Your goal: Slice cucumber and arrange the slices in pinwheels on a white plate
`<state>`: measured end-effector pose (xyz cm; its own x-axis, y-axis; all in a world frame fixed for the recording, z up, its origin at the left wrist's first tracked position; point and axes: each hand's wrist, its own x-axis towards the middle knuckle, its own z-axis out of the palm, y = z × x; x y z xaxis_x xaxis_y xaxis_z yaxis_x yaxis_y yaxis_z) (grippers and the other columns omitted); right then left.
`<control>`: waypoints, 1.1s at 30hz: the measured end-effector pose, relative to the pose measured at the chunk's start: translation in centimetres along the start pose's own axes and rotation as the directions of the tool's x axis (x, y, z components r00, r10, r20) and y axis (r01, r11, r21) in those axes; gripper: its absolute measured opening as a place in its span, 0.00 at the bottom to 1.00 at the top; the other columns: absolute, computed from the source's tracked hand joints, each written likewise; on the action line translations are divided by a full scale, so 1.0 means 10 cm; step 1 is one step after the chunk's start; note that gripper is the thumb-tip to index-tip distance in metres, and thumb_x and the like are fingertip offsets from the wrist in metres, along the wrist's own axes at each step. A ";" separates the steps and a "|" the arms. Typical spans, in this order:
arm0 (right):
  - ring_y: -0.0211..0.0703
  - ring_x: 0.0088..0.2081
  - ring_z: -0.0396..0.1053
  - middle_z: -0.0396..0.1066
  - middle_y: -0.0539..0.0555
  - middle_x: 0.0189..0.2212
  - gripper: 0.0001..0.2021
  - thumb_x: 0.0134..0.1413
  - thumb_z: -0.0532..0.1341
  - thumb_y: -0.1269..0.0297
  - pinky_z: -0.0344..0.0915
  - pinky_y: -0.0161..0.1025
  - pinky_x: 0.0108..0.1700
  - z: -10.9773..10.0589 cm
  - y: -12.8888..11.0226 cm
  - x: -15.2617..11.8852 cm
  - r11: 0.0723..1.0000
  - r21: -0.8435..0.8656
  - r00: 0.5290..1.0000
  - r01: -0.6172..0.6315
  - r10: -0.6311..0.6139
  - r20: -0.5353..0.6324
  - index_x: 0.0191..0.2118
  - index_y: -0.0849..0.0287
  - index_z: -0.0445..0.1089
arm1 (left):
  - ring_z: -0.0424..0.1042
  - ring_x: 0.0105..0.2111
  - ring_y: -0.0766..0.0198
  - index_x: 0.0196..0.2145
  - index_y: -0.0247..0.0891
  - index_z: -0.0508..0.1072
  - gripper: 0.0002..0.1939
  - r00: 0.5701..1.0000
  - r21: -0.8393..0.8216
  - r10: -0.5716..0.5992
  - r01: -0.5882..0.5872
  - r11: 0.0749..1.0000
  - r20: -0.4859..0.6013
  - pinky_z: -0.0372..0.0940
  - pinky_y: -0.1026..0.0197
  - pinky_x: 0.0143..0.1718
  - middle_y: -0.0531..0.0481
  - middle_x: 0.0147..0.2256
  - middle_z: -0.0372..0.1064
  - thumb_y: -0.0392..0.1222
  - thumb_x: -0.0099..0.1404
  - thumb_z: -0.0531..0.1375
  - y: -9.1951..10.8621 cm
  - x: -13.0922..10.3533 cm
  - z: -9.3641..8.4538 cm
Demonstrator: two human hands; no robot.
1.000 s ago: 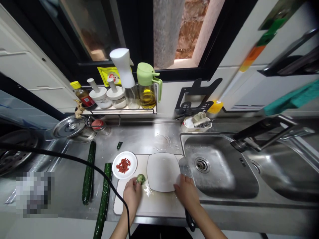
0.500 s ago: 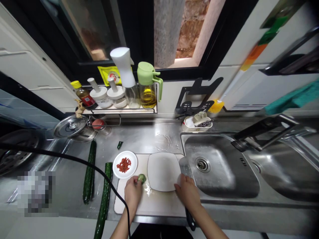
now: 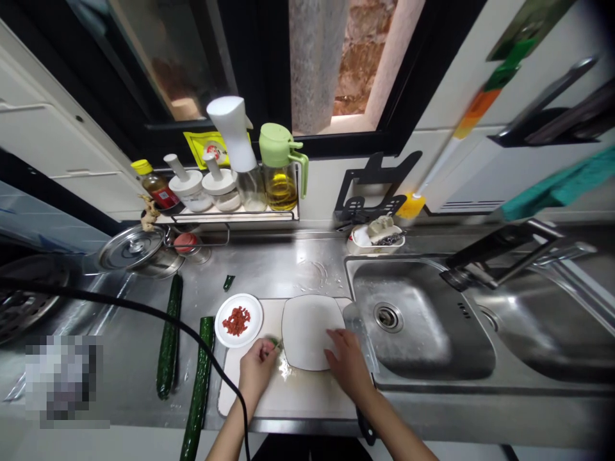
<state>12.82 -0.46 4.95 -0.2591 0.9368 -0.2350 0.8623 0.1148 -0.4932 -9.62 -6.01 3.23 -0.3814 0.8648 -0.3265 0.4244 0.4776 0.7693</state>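
Between the fingertips of my left hand (image 3: pixel 257 366) is a small piece of cucumber (image 3: pixel 275 342), green and partly hidden. Beside it on the pale cutting board (image 3: pixel 298 398) lies a white squarish plate (image 3: pixel 310 333) with nothing on it. My right hand (image 3: pixel 350 366) has its fingers apart over the plate's right edge; whether they touch it I cannot tell. Under that hand a knife (image 3: pixel 366 428) lies along the board's right side, its black handle toward me. A round white plate (image 3: pixel 220 325) with chopped red pieces (image 3: pixel 236 321) sits at the board's upper left.
Two cucumbers, one whole (image 3: pixel 169 346) and one cut (image 3: pixel 198 384), lie left of the board. A cucumber end (image 3: pixel 229 282) rests behind the round plate. A black cable (image 3: pixel 158 312) crosses the view. The steel sink (image 3: pixel 425 320) is at right; a condiment shelf (image 3: pixel 235 216) stands behind.
My right hand has moved left from beside the square plate to over its right edge. The cucumber piece in my left hand has turned and now shows thinner. The view has shifted slightly.
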 end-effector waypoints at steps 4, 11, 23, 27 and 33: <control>0.47 0.52 0.61 0.68 0.57 0.49 0.21 0.51 0.56 0.70 0.55 0.42 0.56 0.07 -0.18 0.11 0.938 0.295 0.977 0.185 -0.207 0.044 0.52 0.59 0.68 | 0.62 0.23 0.68 0.28 0.39 0.70 0.11 0.989 -0.060 0.069 -0.062 0.996 0.132 0.58 0.67 0.27 0.55 0.22 0.65 0.50 0.57 0.56 0.21 -0.02 0.04; 0.41 0.38 0.68 0.73 0.50 0.31 0.06 0.51 0.57 0.68 0.60 0.37 0.44 0.01 -0.35 0.24 0.897 0.427 0.978 0.113 -0.177 0.114 0.30 0.56 0.72 | 0.64 0.26 0.67 0.32 0.38 0.75 0.13 0.964 -0.173 0.103 -0.060 0.983 0.247 0.59 0.66 0.30 0.52 0.26 0.69 0.49 0.56 0.58 0.40 0.04 0.13; 0.40 0.33 0.64 0.69 0.49 0.26 0.06 0.49 0.56 0.69 0.56 0.36 0.38 -0.18 -0.24 0.27 0.897 0.409 0.966 0.165 -0.231 0.117 0.27 0.57 0.70 | 0.58 0.18 0.76 0.33 0.35 0.72 0.22 0.779 -0.509 -0.222 0.568 0.647 0.587 0.45 0.70 0.20 0.55 0.23 0.66 0.53 0.44 0.68 0.51 0.14 0.29; 0.40 0.32 0.64 0.69 0.49 0.26 0.05 0.47 0.56 0.70 0.56 0.36 0.37 -0.19 -0.21 0.29 0.896 0.431 0.970 0.108 -0.189 0.150 0.26 0.57 0.70 | 0.59 0.19 0.76 0.29 0.33 0.71 0.23 0.802 -0.530 -0.226 0.548 0.647 0.553 0.45 0.70 0.19 0.52 0.24 0.68 0.55 0.42 0.69 0.49 0.21 0.39; 0.39 0.28 0.64 0.70 0.49 0.24 0.05 0.45 0.56 0.70 0.57 0.35 0.33 -0.05 -0.08 0.41 0.888 0.460 0.982 -0.014 -0.075 0.175 0.26 0.58 0.69 | 0.56 0.17 0.76 0.39 0.34 0.71 0.27 0.859 -0.525 -0.205 0.457 0.718 0.469 0.43 0.70 0.19 0.59 0.19 0.64 0.47 0.41 0.70 0.50 0.38 0.51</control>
<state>11.29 3.41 4.84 -0.3952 0.8531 -0.3406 0.5695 -0.0634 -0.8195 -4.72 0.42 2.98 -0.0297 0.7180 -0.6954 -0.3005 0.6571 0.6913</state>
